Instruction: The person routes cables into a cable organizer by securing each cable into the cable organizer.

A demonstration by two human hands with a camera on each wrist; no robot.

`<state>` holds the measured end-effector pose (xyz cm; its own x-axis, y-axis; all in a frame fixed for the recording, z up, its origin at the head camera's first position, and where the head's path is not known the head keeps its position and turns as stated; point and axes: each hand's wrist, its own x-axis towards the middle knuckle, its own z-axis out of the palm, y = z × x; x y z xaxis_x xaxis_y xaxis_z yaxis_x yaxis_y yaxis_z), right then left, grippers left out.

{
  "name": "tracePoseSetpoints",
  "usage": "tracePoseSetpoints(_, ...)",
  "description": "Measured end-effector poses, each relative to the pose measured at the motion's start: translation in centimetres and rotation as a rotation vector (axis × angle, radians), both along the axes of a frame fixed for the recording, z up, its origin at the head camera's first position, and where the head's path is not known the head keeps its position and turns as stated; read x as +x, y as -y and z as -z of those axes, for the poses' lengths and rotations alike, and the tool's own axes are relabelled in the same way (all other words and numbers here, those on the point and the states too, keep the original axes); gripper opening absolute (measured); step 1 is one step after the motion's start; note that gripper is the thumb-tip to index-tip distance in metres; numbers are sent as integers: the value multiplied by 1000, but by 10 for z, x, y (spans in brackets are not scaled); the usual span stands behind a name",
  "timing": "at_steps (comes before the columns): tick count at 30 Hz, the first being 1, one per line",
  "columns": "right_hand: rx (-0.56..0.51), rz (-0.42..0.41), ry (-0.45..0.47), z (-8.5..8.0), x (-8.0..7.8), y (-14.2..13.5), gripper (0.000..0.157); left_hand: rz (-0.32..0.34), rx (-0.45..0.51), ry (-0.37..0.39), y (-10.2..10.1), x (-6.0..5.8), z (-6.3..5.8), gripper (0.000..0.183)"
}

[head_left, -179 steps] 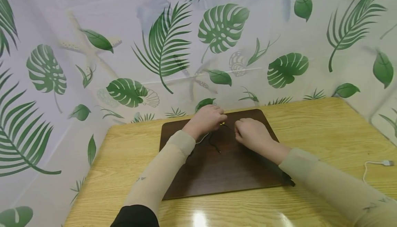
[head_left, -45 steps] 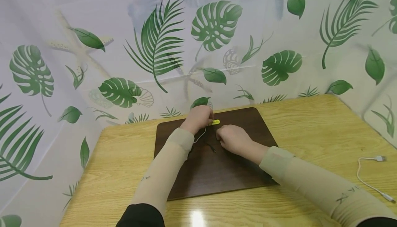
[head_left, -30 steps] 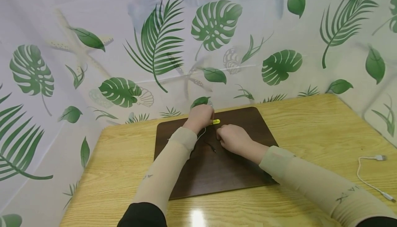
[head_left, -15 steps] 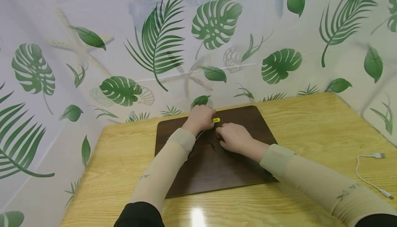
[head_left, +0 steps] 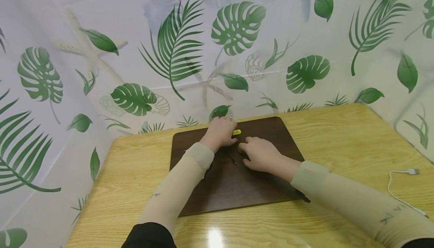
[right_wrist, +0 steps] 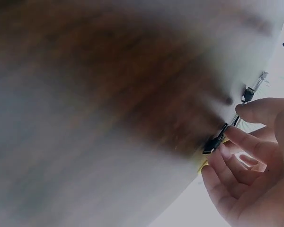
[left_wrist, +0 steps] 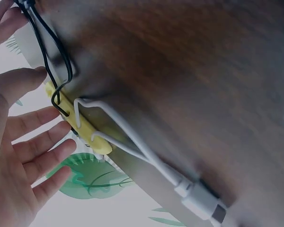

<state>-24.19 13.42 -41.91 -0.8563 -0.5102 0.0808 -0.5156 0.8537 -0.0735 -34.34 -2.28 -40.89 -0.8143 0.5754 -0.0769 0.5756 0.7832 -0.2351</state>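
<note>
A small yellow strip with holes [left_wrist: 83, 120] lies near the far edge of the dark brown board [head_left: 237, 191], with a black cable [left_wrist: 61, 56] and a white cable [left_wrist: 118, 118] threaded through it. My left hand [head_left: 220, 133] is beside the strip, fingers spread and thumb apart, fingertips right at its edge in the left wrist view. Close to the right of it, my right hand [head_left: 262, 153] has its thumb away from its bent fingers. Its fingertips are at a black plug [right_wrist: 215, 142] of the cable; another black plug [right_wrist: 247, 94] lies beyond the thumb.
The board sits on a yellow wood-grain table [head_left: 142, 172]. A separate white USB cable [head_left: 390, 187] lies at the table's right. A leaf-patterned cloth [head_left: 271, 44] hangs behind and at the sides. A dark end [head_left: 305, 199] shows below the right forearm.
Over the last seconds both hands have come closer together at the strip. Since half a second ago, both thumbs have moved away from the fingers and the hands have loosened. The strip stays in place.
</note>
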Motion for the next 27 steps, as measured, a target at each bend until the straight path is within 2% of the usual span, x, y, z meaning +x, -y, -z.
tracePoseSetpoints(9,-1,-24,-55,3,4,-6,23,42,-67,-16,-4,8,-4,41)
tracePoseSetpoints(18,45,40,-69,-9,14,-18,25,126,-123,-104,-18,19,-2,40)
tracePoseSetpoints(27,65,70,-69,-14,23,-31,31,178,-108,-103,-29,33,-8,48)
